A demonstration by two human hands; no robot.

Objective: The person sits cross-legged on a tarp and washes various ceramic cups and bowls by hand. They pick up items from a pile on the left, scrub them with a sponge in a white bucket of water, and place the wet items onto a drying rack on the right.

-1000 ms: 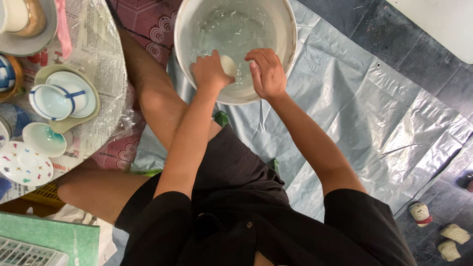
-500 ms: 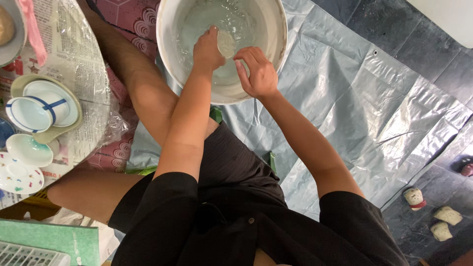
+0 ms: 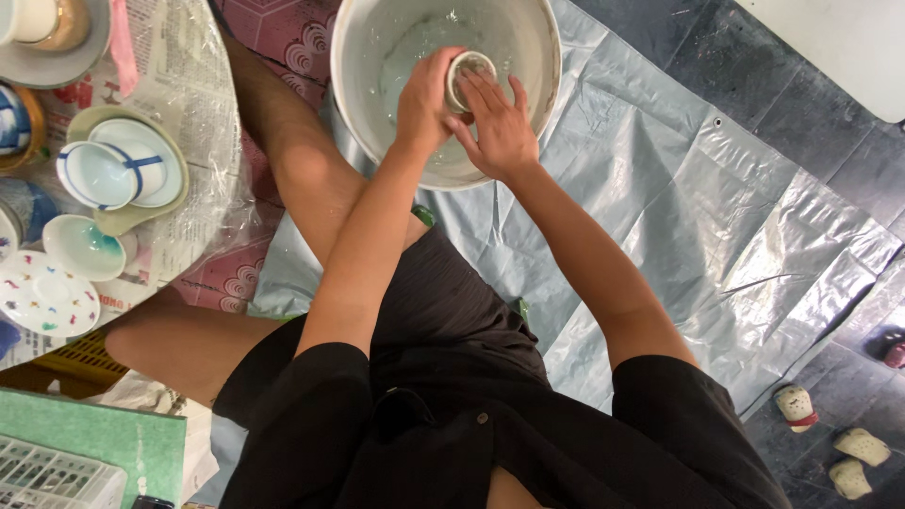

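A large white bucket [image 3: 533, 104] with cloudy water stands on the floor in front of me. Over its middle my left hand [image 3: 424, 99] grips a small round ceramic cup [image 3: 468, 68], tipped so its base faces up. My right hand [image 3: 497, 127] lies flat against the cup's side, fingers spread along it. Both forearms reach forward from my black sleeves. The cup's inside is hidden.
A silver-grey tarp [image 3: 716, 217] covers the floor under the bucket. On the left, newspaper under clear plastic [image 3: 193, 104] carries several glazed cups, bowls and plates, among them a blue-striped cup [image 3: 99, 174] and a speckled plate [image 3: 42, 292]. Small pale lumps [image 3: 830, 443] lie at the lower right.
The cup has come up out of the water between my hands. My right hand has moved from the bucket's near rim onto the cup.
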